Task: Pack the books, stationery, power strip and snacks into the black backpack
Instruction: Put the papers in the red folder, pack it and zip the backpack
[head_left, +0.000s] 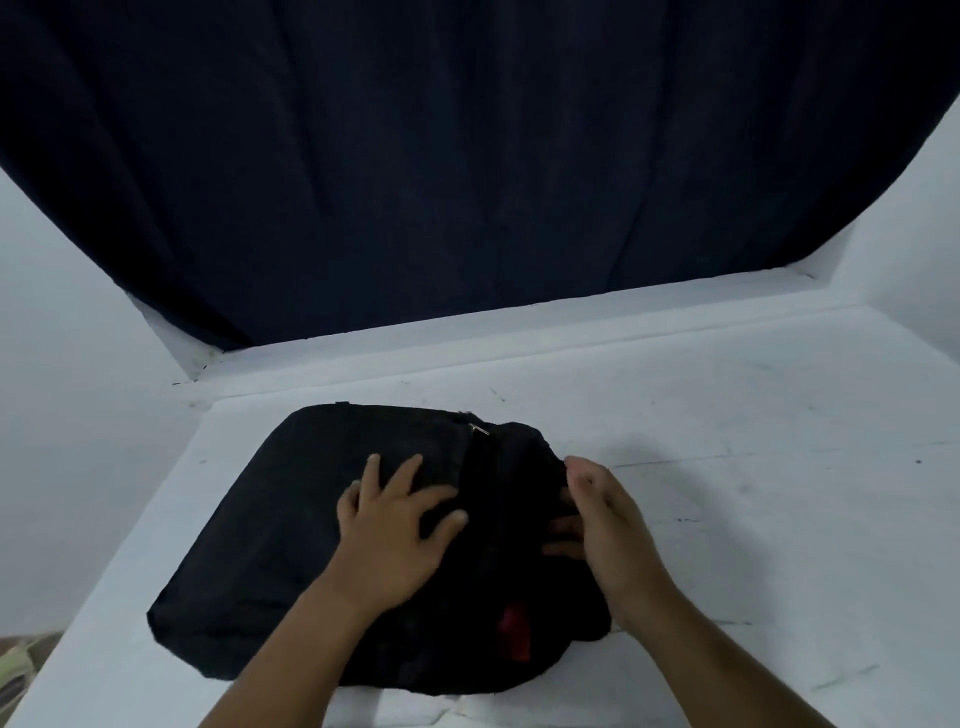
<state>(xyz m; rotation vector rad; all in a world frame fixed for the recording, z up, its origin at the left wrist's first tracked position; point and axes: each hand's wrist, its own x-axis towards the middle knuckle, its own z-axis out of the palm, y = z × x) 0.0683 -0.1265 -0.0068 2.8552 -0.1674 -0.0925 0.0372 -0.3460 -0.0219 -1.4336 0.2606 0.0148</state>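
Lying flat, backpack (291, 519) long axis left-right — left hand (387, 540) spread pressing, right hand (605, 530) gripping edge.

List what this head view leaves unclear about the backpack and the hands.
- Backpack contents: hidden by its own black fabric.
- Zipper open or closed: too dark to tell.
- Right hand fingertips: tucked against the dark fabric, so its grip is unclear.
- Red patch: blurred, unidentifiable.
- Books, stationery, power strip, snacks: none visible.
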